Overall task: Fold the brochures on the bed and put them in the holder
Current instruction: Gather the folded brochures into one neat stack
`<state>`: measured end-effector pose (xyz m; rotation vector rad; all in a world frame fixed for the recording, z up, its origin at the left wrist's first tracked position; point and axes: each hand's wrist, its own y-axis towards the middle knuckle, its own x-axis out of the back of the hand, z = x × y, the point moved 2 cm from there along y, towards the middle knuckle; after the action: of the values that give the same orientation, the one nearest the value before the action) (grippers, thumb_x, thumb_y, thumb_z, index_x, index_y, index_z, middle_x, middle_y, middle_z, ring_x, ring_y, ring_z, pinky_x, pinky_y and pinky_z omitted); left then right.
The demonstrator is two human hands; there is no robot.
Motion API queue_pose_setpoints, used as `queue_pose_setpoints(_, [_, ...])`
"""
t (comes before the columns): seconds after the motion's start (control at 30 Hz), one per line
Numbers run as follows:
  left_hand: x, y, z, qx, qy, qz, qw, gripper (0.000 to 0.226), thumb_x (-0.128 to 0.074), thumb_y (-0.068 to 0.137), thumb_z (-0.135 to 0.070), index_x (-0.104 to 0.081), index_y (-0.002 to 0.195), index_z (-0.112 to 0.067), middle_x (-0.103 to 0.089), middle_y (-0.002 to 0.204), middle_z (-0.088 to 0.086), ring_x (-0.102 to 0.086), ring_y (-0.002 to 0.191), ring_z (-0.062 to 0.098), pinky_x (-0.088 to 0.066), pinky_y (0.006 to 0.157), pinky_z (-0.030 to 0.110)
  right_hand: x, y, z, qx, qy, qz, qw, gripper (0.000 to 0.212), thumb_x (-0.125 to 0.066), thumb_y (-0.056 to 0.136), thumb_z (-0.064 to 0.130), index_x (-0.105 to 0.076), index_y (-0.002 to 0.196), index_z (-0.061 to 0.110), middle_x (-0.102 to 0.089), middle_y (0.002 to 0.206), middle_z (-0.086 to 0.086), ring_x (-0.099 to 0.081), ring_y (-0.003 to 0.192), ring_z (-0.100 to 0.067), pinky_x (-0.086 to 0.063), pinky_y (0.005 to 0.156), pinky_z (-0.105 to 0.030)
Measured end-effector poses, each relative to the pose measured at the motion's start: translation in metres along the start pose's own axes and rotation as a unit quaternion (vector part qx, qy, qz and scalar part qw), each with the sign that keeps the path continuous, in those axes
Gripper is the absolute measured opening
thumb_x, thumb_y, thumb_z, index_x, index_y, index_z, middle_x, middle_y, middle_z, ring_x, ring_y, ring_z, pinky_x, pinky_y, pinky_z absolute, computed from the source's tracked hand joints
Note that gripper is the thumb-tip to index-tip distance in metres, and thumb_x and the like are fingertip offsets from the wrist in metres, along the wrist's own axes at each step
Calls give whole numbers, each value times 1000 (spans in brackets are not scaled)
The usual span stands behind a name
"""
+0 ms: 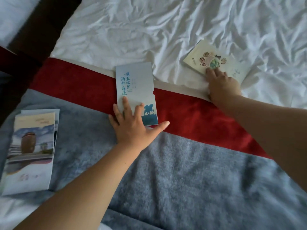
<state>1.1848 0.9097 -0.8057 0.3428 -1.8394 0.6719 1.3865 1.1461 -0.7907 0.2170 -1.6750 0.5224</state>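
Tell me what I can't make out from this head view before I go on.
The holder: nowhere in the head view, outside the frame.
The blue brochure: near corner covered by the left hand; number of folds unreadable.
The cream brochure: near edge hidden under the right hand; small print blurred.
The left stack: motion-blurred, lower sheets covered by the top one; count unclear.

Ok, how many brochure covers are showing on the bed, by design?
Blue horseman cover: 1
Cream food cover: 1
Building cover: 1
Total: 3; the sheets under the building cover cannot be counted.
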Motion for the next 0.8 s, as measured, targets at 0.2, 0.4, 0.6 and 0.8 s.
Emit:
queue_pose_setpoints(0.2, [5,5,-18,38,-42,21,998,79,-60,76,-78,-26,135,-39,10,168,14,2,151,52,-9,119,69,-5,-63,20,60,47,5,997,65,-58,96,11,-36,156,22,-36,163,-11,-50,134,-40,-53,92,-53])
queue_pose_setpoints(0.4, [-3,-32,14,-22,17,16,999,92,-56,75,-78,-12,152,-54,16,168,10,0,150,52,-17,117,63,-20,-142,44,114,132,9,985,68,-58,89,-9,-53,149,22,-44,160,-6,-43,145,-41,-45,107,-55])
queue_pose_setpoints(0.6, [-5,-78,66,-105,35,13,994,96,-59,69,-80,-22,154,-51,7,170,9,-8,149,50,-27,112,66,-59,-237,65,231,120,-52,964,79,-82,63,-16,-68,134,14,-62,142,-11,-62,122,-49,-45,101,-62])
queue_pose_setpoints(0.8, [-11,-128,112,-184,86,44,978,95,-39,75,-85,-3,158,-54,17,171,8,-1,152,50,-22,114,70,-67,-302,66,353,123,-65,925,65,-67,72,-15,-71,130,13,-65,139,-3,-62,126,-40,-48,108,-53])
